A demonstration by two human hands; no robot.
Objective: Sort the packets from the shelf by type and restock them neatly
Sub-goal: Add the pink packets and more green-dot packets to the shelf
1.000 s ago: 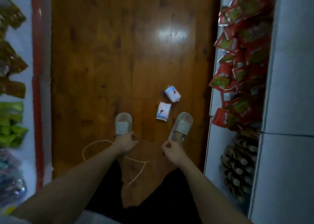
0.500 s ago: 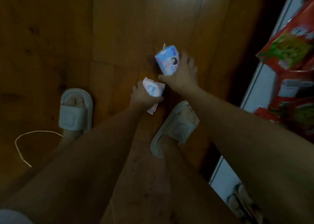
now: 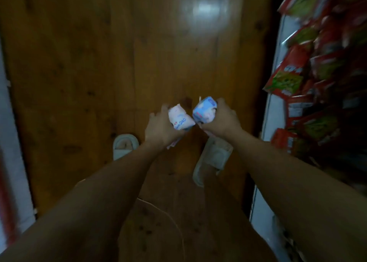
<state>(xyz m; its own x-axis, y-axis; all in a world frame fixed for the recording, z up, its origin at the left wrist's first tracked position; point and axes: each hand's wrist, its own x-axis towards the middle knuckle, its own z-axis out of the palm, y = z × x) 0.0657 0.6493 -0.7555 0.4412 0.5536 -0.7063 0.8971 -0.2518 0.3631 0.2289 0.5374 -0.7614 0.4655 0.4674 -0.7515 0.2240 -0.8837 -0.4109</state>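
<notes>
Above a glossy brown wooden floor, between two store shelves, a person holds one small soft packet in each bare hand. Along the floor's right edge, a white shelf unit is packed with rows of crinkly red-and-green snack packets, overlapping and tilted outward; their print is too blurred to read. Only a white strip of the opposite shelf shows at the floor's left edge.

The left hand curls its fingers round a pink-and-white packet, which sticks out from the thumb side of the fist and bears the blue figure 240. The right hand grips a blue-and-white packet, fingers wrapped over its far side, the packet jutting leftward from the palm. Both packets look squashy and pillow-shaped, and they sit just beside each other at the middle of the aisle, raised off the boards; whether they touch cannot be told.

Beneath the hands, two pale grey slide sandals rest on the planks, the left one partly hidden by the forearm. A thin white cord loops across the floor near the bottom edge. A bright ceiling-light reflection glares on the polished wood toward the far end.
</notes>
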